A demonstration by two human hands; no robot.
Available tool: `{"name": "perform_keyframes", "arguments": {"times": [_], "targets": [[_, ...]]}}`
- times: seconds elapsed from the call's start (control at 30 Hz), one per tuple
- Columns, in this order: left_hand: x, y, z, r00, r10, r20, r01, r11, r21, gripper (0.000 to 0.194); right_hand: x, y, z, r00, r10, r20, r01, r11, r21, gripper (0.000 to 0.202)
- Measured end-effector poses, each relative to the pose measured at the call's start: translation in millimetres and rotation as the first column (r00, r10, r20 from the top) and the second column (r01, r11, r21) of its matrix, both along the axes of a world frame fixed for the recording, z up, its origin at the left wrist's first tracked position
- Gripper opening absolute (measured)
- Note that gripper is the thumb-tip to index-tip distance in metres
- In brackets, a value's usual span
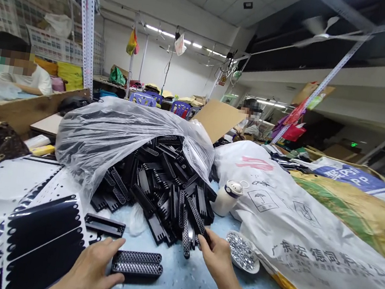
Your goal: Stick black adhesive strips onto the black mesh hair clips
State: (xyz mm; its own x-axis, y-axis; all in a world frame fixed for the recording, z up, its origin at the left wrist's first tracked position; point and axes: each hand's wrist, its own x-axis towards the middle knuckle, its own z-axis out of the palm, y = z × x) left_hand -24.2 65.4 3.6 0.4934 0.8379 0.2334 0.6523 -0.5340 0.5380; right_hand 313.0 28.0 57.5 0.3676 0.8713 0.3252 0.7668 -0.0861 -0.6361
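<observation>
A heap of black plastic pieces (pixel 154 172) with diamond-textured handles and comb-like slots spills from a clear bag onto the blue table. My right hand (pixel 215 254) is at the heap's front right edge, thumb and fingers pinched on one such black piece (pixel 196 216). My left hand (pixel 95 265) has thumb and fingers apart beside a pair of textured black pieces (pixel 137 263) lying side by side on the table; no firm grip shows. Just behind that hand lies another black piece (pixel 105 224) with a long slot.
At right stand a small bowl of shiny silver stones (pixel 242 252), a white bottle (pixel 228 198) and a large printed white sack (pixel 278 201). Black-and-white sheets (pixel 45 233) cover the left side. The clear bag (pixel 108 127) bulges behind. Two people work farther back.
</observation>
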Motion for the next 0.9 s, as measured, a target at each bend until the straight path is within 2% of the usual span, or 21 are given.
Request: {"name": "perform_keyframes", "arguments": {"times": [0.1,0.17,0.23,0.3,0.33,0.4,0.43,0.47,0.5,0.57,0.67,0.73,0.83,0.87,0.9], "targets": [[-1.3,-0.6,7.5,0.997,0.032,0.076,-0.035,0.999,0.035,0.054,-3.0,-22.6,1.0,0.998,0.017,-0.057,-0.016,1.0,0.016,0.046],[-0.4,-2.3,17.3,0.988,0.04,0.146,-0.042,0.999,0.009,0.052,-10.2,-38.0,3.8,0.994,0.054,-0.094,-0.05,0.998,0.049,0.044],[3.3,-6.0,28.0,0.966,0.075,0.246,-0.052,0.994,-0.1,0.046,-20.7,-53.2,7.7,0.987,0.132,-0.09,-0.123,0.988,0.096,0.037],[9.9,-12.4,36.9,0.911,0.149,0.384,-0.012,0.942,-0.337,0.037,-34.3,-67.9,10.0,0.967,0.249,-0.046,-0.242,0.963,0.119,0.027],[13.9,-16.7,40.4,0.865,0.204,0.458,0.054,0.871,-0.488,0.04,-42.3,-74.9,9.8,0.949,0.314,-0.025,-0.309,0.943,0.124,0.024],[20.7,-26.9,45.4,0.762,0.33,0.558,0.244,0.652,-0.718,0.052,-60.1,-87.5,6.1,0.896,0.444,-0.002,-0.439,0.886,0.146,0.027],[22.4,-32.2,47.3,0.719,0.381,0.582,0.336,0.542,-0.77,0.055,-69.2,-92.7,3.2,0.865,0.502,0.02,-0.497,0.85,0.177,0.031],[22.5,-37.0,48.9,0.688,0.415,0.595,0.407,0.458,-0.79,0.056,-77.7,-97.1,0.3,0.834,0.548,0.064,-0.548,0.812,0.201,0.035],[20.9,-40.9,50.2,0.668,0.43,0.607,0.458,0.405,-0.791,0.055,-85.1,-100.5,-2.3,0.802,0.586,0.114,-0.597,0.779,0.192,0.039],[13.6,-45.2,51.8,0.654,0.421,0.629,0.515,0.361,-0.777,0.051,-95.1,-105.1,-5.2,0.77,0.613,0.176,-0.636,0.758,0.14,0.043],[-0.7,-45.4,50.4,0.66,0.363,0.658,0.561,0.344,-0.753,0.045,-97.9,-107.5,-5.0,0.838,0.54,0.083,-0.545,0.837,0.051,0.058],[-8.2,-44.8,45.5,0.672,0.309,0.673,0.57,0.365,-0.736,0.049,-95.1,-105.3,-5.4,0.876,0.482,-0.03,-0.483,0.876,-0.008,0.067],[-15.6,-45.0,31.9,0.731,0.221,0.646,0.504,0.463,-0.729,0.049,-94.4,-96.0,-9.5,0.875,0.465,-0.133,-0.475,0.878,-0.054,0.045],[-17.5,-45.3,26.2,0.764,0.183,0.618,0.456,0.524,-0.72,0.046,-96.3,-92.3,-11.7,0.876,0.465,-0.128,-0.474,0.879,-0.052,0.036],[-19.2,-45.6,20.4,0.802,0.14,0.581,0.392,0.611,-0.688,0.042,-99.1,-88.9,-14.2,0.88,0.465,-0.098,-0.471,0.881,-0.043,0.032]]}}
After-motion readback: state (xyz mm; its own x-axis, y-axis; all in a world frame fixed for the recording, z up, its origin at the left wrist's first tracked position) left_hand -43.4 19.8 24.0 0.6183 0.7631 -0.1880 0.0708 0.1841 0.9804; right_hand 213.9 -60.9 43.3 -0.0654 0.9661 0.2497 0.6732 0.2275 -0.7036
